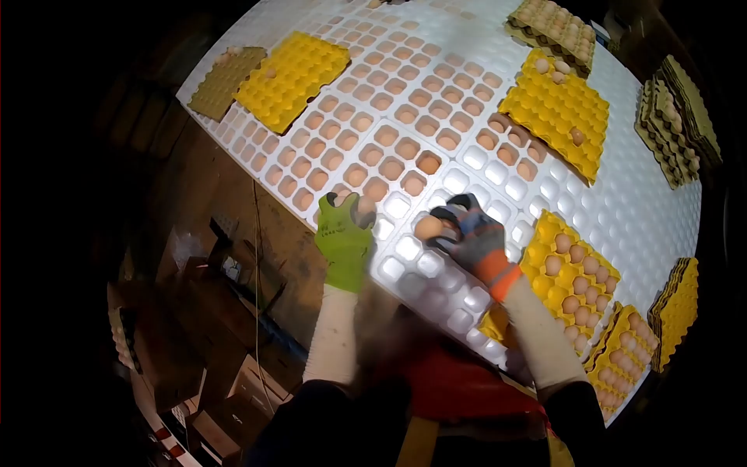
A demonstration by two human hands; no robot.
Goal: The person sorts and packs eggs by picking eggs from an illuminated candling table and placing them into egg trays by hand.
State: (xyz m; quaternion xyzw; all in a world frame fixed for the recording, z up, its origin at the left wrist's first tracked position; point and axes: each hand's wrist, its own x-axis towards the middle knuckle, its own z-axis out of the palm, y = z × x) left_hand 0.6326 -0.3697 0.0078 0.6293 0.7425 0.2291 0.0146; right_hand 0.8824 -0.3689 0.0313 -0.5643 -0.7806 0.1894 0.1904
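Observation:
My left hand (344,237), in a green glove with dark fingertips, is closed around an egg (364,207) at the near edge of the white foam trays (396,205). To its right, my right hand (476,235), in a grey glove with an orange cuff, grips a brown egg (428,227) above unfilled square pockets. Beyond both hands, many pockets hold brown eggs, one each. Beside my right wrist lies a yellow egg tray (545,233), partly filled with brown eggs; my right forearm covers some of it.
Another yellow tray (556,105) with a few eggs lies at the far right, and one more yellow tray (292,78) at the far left. Stacked grey trays (668,124) stand at the right edge. Cardboard boxes (233,420) and a hanging cord (257,288) are at lower left.

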